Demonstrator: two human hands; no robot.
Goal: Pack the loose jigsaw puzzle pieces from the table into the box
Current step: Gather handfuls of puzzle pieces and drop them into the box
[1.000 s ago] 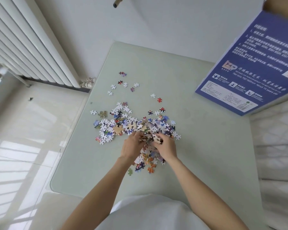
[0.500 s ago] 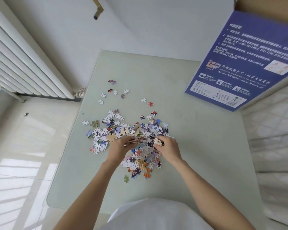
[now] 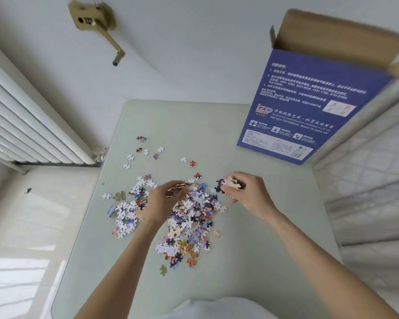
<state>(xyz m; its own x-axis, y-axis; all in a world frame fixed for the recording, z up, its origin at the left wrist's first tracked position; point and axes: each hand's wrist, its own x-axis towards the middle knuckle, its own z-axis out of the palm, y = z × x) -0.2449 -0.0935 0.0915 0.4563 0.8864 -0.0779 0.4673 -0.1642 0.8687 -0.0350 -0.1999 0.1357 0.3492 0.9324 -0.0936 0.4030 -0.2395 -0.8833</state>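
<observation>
Step in hand: both hands have scooped up pieces and are lifted just above the pile; by the look of it this is the carry stage of one load, with most of the packing not yet done.
Left hand (image 3: 164,201): fingers curled round a small stack of pieces, held above the middle of the pile.
Right hand (image 3: 247,194): fingers curled round a clutch of pieces, some sticking out past the fingertips; it sits to the right of the pile, on the side nearer the box.
Puzzle pieces (image 3: 189,217): one main heap at the middle of the worktop (image 3: 251,261), spreading toward the near edge; far too many and too overlapped to count.
Strays: about ten single pieces (image 3: 145,151) lie apart on the far-left side of the heap; one green piece (image 3: 163,270) lies alone at the near side, and one pale piece (image 3: 216,233) just right of the heap.
Box (image 3: 309,107): one, blue with printed text, standing tilted at the far right corner of the worktop, its brown flap open at the top; its inside cannot be seen.
Next move: likely a carry up and to the far right, over the open top of the box, then a release of both handfuls; the loosely held pieces in the right hand could drop on the way, so a firm grip is called for.
Count: two hands, one box, one heap, roughly a dozen outliers.
Surroundings: a white radiator (image 3: 32,125) on the left wall, a quilted bed (image 3: 373,203) along the right.
</observation>
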